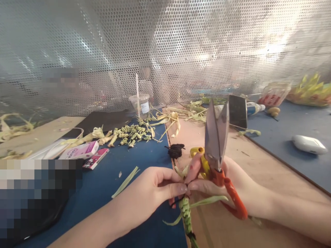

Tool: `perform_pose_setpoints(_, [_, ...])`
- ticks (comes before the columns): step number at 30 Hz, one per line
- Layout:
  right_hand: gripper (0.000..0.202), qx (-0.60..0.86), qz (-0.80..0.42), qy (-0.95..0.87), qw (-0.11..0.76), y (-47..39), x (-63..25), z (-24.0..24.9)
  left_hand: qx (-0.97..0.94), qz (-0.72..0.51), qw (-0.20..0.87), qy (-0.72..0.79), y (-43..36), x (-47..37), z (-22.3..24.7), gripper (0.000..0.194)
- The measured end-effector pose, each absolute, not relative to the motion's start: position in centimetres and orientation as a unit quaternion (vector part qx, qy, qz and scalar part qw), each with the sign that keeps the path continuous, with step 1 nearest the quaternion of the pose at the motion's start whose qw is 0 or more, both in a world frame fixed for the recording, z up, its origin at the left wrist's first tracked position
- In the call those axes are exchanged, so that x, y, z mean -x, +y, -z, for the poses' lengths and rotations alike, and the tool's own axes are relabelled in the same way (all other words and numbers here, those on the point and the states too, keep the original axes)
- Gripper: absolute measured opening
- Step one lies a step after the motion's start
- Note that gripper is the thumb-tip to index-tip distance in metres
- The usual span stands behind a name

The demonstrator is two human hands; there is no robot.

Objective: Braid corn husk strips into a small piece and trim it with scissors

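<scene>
My left hand (153, 191) is closed, its thumb and forefinger pinching the top end of a green braided strand of plant leaves (185, 212). The braid hangs down toward the lower edge, with loose leaf ends sticking out sideways and a dark tie low on it. My right hand (236, 184) meets the left at the same spot, thumb and fingertips pressed on the braid's end. Scissors (216, 137) with orange and yellow handles are also held in my right hand, blades pointing up and slightly apart. A small black bundle of thread (176, 151) lies just beyond my fingertips.
Braided husk pieces (133, 133) and dry husk strips (175, 124) lie behind my hands. A plastic cup with a straw (141, 105) stands by the perforated metal screen (181, 44). Pink-and-white boxes (80, 151) are left; a phone (238, 111) and white case (309, 144) are right.
</scene>
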State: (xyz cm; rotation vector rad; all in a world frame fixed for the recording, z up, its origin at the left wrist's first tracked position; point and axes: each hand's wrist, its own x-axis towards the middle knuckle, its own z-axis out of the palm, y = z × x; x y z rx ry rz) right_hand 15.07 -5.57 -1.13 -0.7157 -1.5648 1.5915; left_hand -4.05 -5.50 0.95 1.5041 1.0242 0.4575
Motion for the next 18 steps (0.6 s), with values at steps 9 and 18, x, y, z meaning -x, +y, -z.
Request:
perform_pose_setpoints(9, [0.016, 0.245, -0.656, -0.604, 0.381, -5.9, -15.0, 2.2, -0.7, -0.188, 0.55, 0.415, -5.6, 4.3, -0.8, 0.031])
perform_pose_setpoints(18, [0.018, 0.265, -0.629, -0.64, 0.353, -6.3, -14.7, 1.3, -0.71, -0.183, 0.547, 0.403, -5.5, 4.4, -0.6, 0.033])
